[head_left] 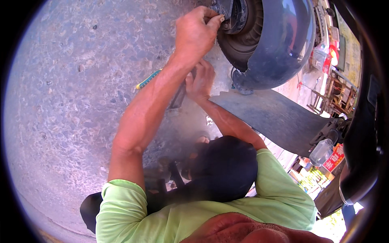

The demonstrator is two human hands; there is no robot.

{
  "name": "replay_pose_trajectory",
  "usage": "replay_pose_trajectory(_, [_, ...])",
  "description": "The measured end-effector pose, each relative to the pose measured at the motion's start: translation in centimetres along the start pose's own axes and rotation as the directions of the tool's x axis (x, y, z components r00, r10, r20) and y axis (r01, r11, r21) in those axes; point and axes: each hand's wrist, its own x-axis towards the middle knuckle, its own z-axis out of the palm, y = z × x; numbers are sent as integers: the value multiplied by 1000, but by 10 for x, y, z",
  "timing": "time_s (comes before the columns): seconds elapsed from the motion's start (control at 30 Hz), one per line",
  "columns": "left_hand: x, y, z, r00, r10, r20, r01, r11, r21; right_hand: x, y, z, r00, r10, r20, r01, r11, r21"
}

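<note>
My left hand reaches up to the wheel hub with thumb and fingertips pinched together; whatever sits between them is too small to make out. Around the hub is a black tyre, partly covered by a glossy dark grey fender. Below my left wrist, my right hand has its fingers curled round a dark, narrow metal tool, whose kind does not show. The tool points down toward the ground, and my right hand is apart from the wheel.
A green and yellow handled tool lies on the rough concrete ground, partly behind my left forearm. A dark mud flap hangs beside my right forearm. Farther right are a clear lamp and wooden frames.
</note>
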Motion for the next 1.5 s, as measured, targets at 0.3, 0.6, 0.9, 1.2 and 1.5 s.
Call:
replay_pose_trajectory(0.3, [-1,16,0,981,-157,113,173,974,-145,0,-1,-2,1000,25,12,-25,999,-24])
replay_pose_trajectory(0.6, [10,-2,6,994,-11,105,10,1000,12,-1,0,-2,1000,0,0,0,999,-34])
replay_pose_trajectory(0.9, [5,-1,7,998,4,62,-5,1000,13,-1,0,-1,1000,13,-5,-13,999,-30])
replay_pose_trajectory(1.2, [0,5,-4,977,-96,190,136,968,-211,-2,1,-2,1000,19,13,-19,1000,-24])
replay_pose_trajectory(1.5, [0,2,2,993,16,121,-2,994,-111,0,0,-4,999,33,32,-33,999,-3])
